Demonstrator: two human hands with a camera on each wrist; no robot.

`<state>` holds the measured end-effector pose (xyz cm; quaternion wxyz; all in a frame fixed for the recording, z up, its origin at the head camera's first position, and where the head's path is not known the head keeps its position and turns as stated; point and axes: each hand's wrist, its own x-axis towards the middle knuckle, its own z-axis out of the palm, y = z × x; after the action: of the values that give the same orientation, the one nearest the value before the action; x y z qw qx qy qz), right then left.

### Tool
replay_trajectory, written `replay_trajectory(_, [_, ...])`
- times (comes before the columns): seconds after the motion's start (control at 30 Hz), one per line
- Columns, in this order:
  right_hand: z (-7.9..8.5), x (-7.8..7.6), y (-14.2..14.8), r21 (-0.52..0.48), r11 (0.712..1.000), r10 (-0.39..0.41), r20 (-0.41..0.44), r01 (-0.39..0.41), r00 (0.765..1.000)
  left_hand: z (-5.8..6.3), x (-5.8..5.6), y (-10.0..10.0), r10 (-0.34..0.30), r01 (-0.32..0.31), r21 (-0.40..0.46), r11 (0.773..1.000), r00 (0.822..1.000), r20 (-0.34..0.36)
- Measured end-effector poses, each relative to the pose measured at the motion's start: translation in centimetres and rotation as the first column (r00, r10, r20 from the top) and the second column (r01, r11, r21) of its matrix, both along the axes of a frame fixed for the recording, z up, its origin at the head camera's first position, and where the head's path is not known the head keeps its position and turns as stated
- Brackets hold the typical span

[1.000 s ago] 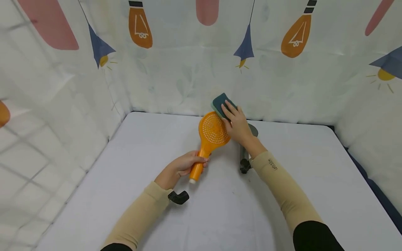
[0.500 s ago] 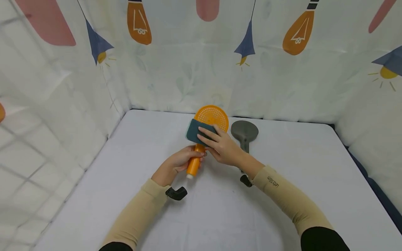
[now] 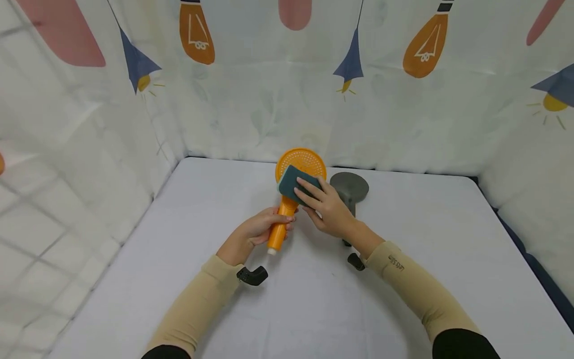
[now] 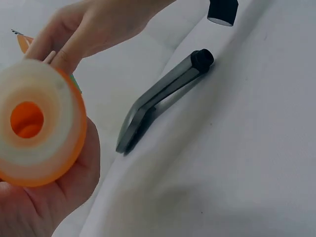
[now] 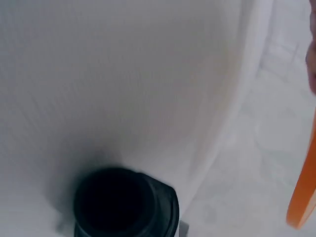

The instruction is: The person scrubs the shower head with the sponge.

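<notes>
An orange shower head [image 3: 300, 158] with a round dotted face is held over the table, its face tilted up. My left hand [image 3: 256, 230] grips its handle; in the left wrist view the handle's pale hollow end [image 4: 54, 94] faces the camera. My right hand [image 3: 334, 213] holds a dark teal sponge [image 3: 293, 183] with a lighter green edge against the lower part of the face, near the neck. The fingers lie over the sponge's back, and the sponge hides part of the face. In the right wrist view only the shower head's orange rim [image 5: 302, 192] shows at the right.
A grey shower head [image 3: 351, 185] lies on the white table [image 3: 314, 299], partly behind my right hand. Its dark threaded end [image 4: 202, 59] shows in the left wrist view. Patterned cloth walls [image 3: 269, 99] stand behind and at both sides. A small black device [image 3: 252, 275] sits at my left wrist.
The sponge has swept from the face's upper right edge down to the neck, then slightly up and right. The left hand keeps its grip, and the shower head has shifted slightly.
</notes>
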<state>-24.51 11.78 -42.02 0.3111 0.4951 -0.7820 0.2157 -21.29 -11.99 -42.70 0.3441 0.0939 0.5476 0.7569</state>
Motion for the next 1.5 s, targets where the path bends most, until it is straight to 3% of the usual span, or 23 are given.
replay_trajectory(0.17, [-0.3,-0.2,1.3,0.013,1.000,-0.002,0.015,0.002,1.000,-0.2,0.2,-0.5,-0.007,0.007,-0.003,1.000,1.000,0.005])
replay_trajectory(0.4, [-1.2,-1.6,3.9,-0.153,0.981,-0.110,0.083,0.121,0.990,-0.5,0.4,-0.9,0.001,-0.002,0.026,1.000,1.000,0.015])
replay_trajectory(0.7, [-0.9,0.4,2.1,-0.037,0.998,0.060,0.014,-0.059,0.998,-0.2,0.3,-1.5,-0.011,0.010,0.048,0.999,1.000,0.017])
replay_trajectory(0.93, [-0.5,-1.5,4.5,-0.205,0.977,-0.051,0.077,0.066,0.996,-0.1,0.4,-1.6,-0.052,0.051,0.054,0.997,0.999,0.007])
replay_trajectory(1.03, [-0.2,-1.5,4.6,-0.237,0.968,-0.068,0.084,0.086,0.994,-0.2,0.5,-1.5,-0.072,0.071,0.063,0.995,0.997,0.004])
replay_trajectory(1.17, [-0.2,-0.4,3.3,-0.194,0.981,-0.016,0.053,0.026,0.998,-0.2,0.6,-1.5,-0.071,0.071,0.074,0.995,0.997,-0.003])
replay_trajectory(1.33, [-0.7,1.7,0.8,-0.061,0.994,0.096,0.034,-0.094,0.995,-0.2,0.5,-1.2,-0.064,0.066,0.082,0.994,0.998,-0.029])
replay_trajectory(1.5, [-0.5,2.1,0.3,-0.013,0.994,0.105,0.024,-0.104,0.994,-0.3,0.4,-1.0,-0.069,0.071,0.104,0.992,0.997,-0.021])
